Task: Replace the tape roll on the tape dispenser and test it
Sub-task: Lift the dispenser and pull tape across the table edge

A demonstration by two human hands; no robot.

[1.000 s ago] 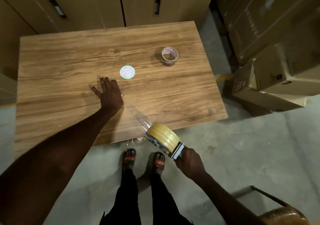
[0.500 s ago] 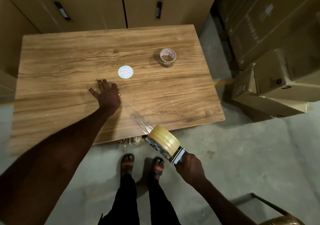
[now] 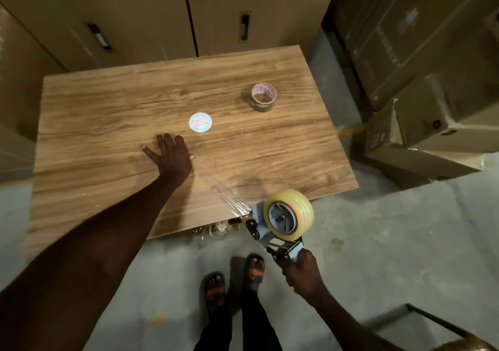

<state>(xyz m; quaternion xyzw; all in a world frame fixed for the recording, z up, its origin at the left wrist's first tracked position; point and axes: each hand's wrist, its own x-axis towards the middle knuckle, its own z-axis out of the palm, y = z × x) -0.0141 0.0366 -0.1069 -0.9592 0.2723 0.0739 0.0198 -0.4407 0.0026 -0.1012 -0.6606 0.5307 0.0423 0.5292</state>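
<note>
My right hand [image 3: 302,272] grips the handle of a grey tape dispenser [image 3: 263,227] just past the near edge of the wooden table [image 3: 108,113]. A full clear tape roll [image 3: 295,213] sits on the dispenser's hub. A strip of clear tape [image 3: 218,188] stretches from the dispenser to my left hand [image 3: 171,154], which lies flat on the tabletop with fingers spread, pressing the strip's end down. An empty cardboard tape core [image 3: 263,98] stands at the table's far right. A round white label [image 3: 200,122] lies flat near the middle.
Tall cardboard boxes [image 3: 421,40] are stacked to the right of the table, and more cartons stand behind it. Crumpled tape scraps [image 3: 216,229] hang under the near table edge. My feet in sandals [image 3: 235,277] stand on the concrete floor. A metal frame [image 3: 445,326] shows at the lower right.
My right hand has turned the dispenser so the roll's side faces up, and moved it a little right. The left hand stays pressed on the table.
</note>
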